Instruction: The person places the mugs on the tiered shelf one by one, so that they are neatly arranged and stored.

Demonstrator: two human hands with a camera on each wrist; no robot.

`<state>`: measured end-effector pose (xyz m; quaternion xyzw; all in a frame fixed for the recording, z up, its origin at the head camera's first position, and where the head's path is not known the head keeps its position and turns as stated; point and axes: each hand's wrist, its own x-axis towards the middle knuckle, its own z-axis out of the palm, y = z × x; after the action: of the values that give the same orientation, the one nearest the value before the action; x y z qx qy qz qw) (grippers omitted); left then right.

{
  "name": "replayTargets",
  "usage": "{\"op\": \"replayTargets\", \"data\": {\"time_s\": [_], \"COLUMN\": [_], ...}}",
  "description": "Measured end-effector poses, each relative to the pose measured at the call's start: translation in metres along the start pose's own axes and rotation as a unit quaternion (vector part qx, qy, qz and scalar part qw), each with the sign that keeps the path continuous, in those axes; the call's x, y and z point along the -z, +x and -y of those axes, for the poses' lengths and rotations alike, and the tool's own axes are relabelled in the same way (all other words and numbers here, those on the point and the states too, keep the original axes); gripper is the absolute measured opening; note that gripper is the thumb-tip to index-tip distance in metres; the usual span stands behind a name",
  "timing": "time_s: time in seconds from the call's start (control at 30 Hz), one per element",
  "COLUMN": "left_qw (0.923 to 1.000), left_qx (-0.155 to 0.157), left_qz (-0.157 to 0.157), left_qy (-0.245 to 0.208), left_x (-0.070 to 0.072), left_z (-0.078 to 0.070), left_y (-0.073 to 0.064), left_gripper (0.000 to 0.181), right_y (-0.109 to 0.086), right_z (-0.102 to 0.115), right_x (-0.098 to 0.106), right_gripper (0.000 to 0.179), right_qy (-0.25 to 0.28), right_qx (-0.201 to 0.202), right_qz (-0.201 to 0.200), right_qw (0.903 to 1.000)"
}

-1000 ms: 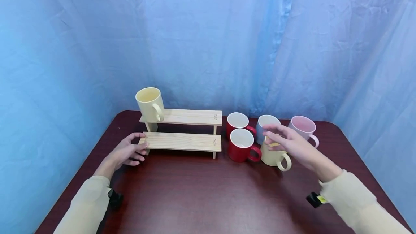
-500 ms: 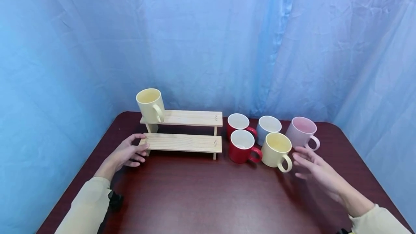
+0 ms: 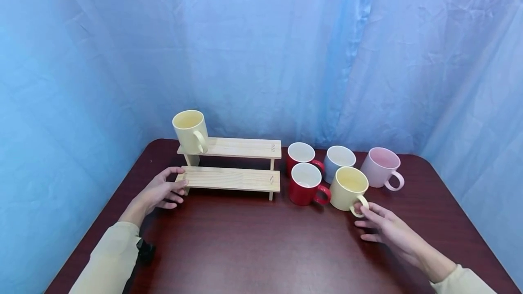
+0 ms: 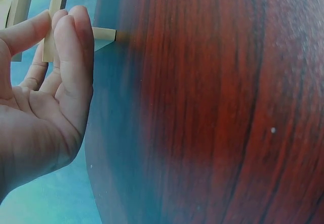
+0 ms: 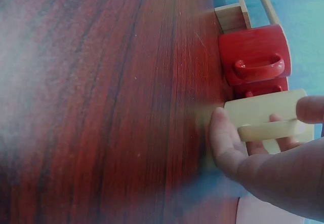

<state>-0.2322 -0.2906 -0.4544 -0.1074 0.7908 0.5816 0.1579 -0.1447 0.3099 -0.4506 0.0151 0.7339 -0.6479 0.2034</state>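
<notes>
At the left end of a two-step wooden rack (image 3: 233,178), my left hand (image 3: 157,191) pinches the lower board between thumb and fingers. The left wrist view shows the thumb and fingers of this left hand (image 4: 50,92) at the board's end. On the right, my right hand (image 3: 392,232) is at the handle of a pale yellow mug (image 3: 349,192), which stands upright on the table. Seen from the right wrist, the hand's fingers (image 5: 223,138) curl about the mug's handle (image 5: 271,130). Another pale yellow mug (image 3: 189,133) stands on the rack's upper board, left end.
Two red mugs (image 3: 300,192) stand one behind the other, right of the rack. Behind the yellow mug are a light blue mug (image 3: 333,171) and a pink mug (image 3: 373,173). Blue curtains (image 3: 261,58) hang around the dark red wooden table (image 3: 261,248).
My right hand has drawn back from over the yellow mug, passed to its right, then come in to its handle. The left hand stays at the rack.
</notes>
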Motion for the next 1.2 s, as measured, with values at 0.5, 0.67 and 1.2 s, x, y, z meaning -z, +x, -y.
{"op": "replayTargets", "data": {"time_s": [0.5,0.67,1.2], "left_qw": [1.0,1.0,0.9999], "left_qx": [-0.009,-0.004,-0.007], "left_qz": [0.002,-0.003,-0.006], "left_qy": [-0.001,-0.001,0.004], "left_x": [0.0,0.001,-0.001], "left_z": [-0.002,0.001,0.001], "left_y": [0.001,-0.001,-0.001], "left_gripper": [0.063,0.064,0.063], "right_y": [0.01,0.013,0.011], "right_z": [-0.003,-0.006,-0.011], "right_x": [-0.002,-0.003,0.004], "right_gripper": [0.044,0.043,0.036], "right_qy": [0.021,0.024,0.039], "right_qx": [0.066,0.076,0.099], "right_qz": [-0.014,-0.013,-0.007], "right_qw": [0.9975,0.9967,0.9943]}}
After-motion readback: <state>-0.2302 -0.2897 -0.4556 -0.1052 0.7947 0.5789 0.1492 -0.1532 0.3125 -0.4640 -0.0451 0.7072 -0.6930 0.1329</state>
